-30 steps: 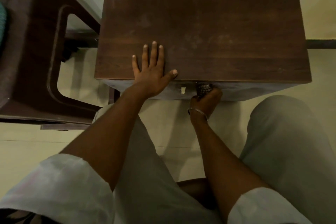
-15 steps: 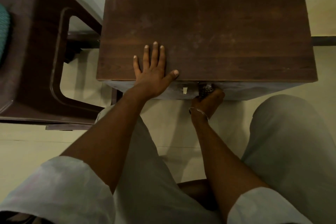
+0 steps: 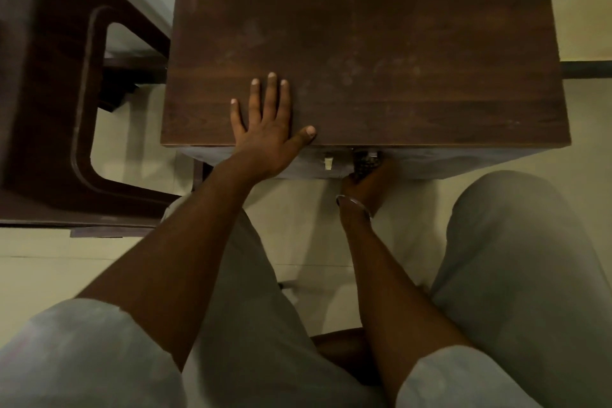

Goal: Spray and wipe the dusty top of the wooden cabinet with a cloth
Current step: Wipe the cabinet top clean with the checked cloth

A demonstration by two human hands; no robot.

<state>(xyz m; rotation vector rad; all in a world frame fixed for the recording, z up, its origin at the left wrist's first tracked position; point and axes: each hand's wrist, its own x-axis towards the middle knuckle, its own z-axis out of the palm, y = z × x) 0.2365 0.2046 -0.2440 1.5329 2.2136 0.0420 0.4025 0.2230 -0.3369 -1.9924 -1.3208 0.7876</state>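
The left hand point(image 3: 265, 139) is laid flat, palm down, on the top of the wooden cabinet point(image 3: 397, 43), close to its front edge, with fingers straight and slightly spread and the thumb stretched along the edge; the forearm is extended from a pale sleeve point(image 3: 82, 351). The right hand point(image 3: 371, 185) is held lower, under the front lip of the top, its fingers curled round a dark textured knob point(image 3: 364, 162) on the cabinet's front face; a metal bangle point(image 3: 352, 204) is worn at that wrist. The hands are kept apart, one above the edge and one below it. The cabinet is seen at upper centre, its dark top marked with pale dusty smudges; a small pale tab point(image 3: 328, 163) is fixed just left of the knob; what is kept inside cannot be told. A dark brown chair point(image 3: 43, 93) is set just beside the cabinet on the left, on a cream floor point(image 3: 49, 275).
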